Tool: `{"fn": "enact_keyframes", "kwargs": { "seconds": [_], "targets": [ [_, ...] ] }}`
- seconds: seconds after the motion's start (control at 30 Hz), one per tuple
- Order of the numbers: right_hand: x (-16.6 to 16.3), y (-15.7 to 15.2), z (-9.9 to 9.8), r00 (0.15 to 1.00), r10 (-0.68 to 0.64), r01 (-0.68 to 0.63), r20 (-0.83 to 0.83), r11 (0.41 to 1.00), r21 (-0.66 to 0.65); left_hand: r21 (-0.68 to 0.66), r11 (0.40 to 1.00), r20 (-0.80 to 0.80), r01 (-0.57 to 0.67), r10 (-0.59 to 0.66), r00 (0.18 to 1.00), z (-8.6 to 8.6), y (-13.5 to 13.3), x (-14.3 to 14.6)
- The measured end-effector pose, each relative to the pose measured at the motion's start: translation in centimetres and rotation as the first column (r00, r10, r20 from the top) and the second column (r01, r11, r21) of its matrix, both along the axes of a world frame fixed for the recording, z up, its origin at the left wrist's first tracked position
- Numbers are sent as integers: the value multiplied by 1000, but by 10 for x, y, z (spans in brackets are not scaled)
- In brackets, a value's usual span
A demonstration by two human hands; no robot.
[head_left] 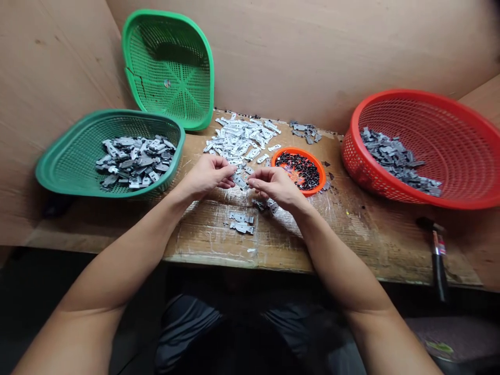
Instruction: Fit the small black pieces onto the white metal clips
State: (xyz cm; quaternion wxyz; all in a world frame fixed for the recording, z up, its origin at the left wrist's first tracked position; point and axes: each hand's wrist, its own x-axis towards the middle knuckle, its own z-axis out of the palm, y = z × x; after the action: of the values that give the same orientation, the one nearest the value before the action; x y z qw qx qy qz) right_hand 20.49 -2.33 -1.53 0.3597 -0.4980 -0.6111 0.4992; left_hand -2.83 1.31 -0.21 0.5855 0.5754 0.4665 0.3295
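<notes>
My left hand [213, 176] is closed with thumb and fingers at a small stamped metal plate [240, 180], which it seems to grip by the left end. Facing it, my right hand [276, 186] pinches thumb and forefinger together; whatever is between the tips is too small to make out. Behind both hands spreads a heap of loose silvery plates [244, 134]. Two assembled metal pieces [242, 227] lie side by side nearer the table edge. Partly under my right hand are more metal pieces [269, 204]. An orange dish [323, 179] of small black parts [310, 174] sits just beyond that hand.
A dark green basket [66, 151] holding metal pieces stands left, with a bright green basket [172, 57] leaning behind it. At right stands a red basket [449, 122] with grey pieces. A hammer [438, 255] lies over the front edge. Darker plates [307, 132] lie near the back wall.
</notes>
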Motion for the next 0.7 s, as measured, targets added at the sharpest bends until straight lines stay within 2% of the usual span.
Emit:
{"fn": "enact_keyframes", "kwargs": {
  "seconds": [0.07, 0.1, 0.13, 0.2, 0.23, 0.3, 0.4, 0.57, 0.7],
  "targets": [
    [24, 12, 2, 981, -147, 127, 125, 980, 152, -17, 1000, -17, -12, 12, 1000, -3, 3, 0],
    [40, 18, 3, 945, -257, 204, 204, 947, 248, -30, 999, -25, -14, 14, 1000, -5, 4, 0],
    [56, 24, 4, 881, -376, 276, 287, 901, 335, -46, 999, -28, -13, 11, 1000, -7, 6, 0],
    [88, 34, 6, 757, -485, 315, 438, 858, 406, -78, 997, -22, 0, -1, 1000, -11, 9, 0],
    [100, 36, 6, 725, -480, 299, 495, 866, 401, -89, 996, -15, 7, -9, 1000, -12, 11, 0],
    [113, 40, 4, 728, -388, 231, 565, 915, 331, -103, 994, -2, 21, -21, 1000, -14, 12, 1],
    [112, 42, -3, 738, -230, 107, 634, 968, 226, -116, 993, 3, 24, -24, 1000, -15, 12, 3],
    [103, 45, -8, 644, -142, -31, 752, 977, 211, -126, 992, 4, 8, -7, 1000, -14, 11, 4],
    [102, 44, -3, 594, -126, -36, 794, 983, 182, -125, 992, 8, -16, 18, 1000, -14, 11, 4]
  ]
}}
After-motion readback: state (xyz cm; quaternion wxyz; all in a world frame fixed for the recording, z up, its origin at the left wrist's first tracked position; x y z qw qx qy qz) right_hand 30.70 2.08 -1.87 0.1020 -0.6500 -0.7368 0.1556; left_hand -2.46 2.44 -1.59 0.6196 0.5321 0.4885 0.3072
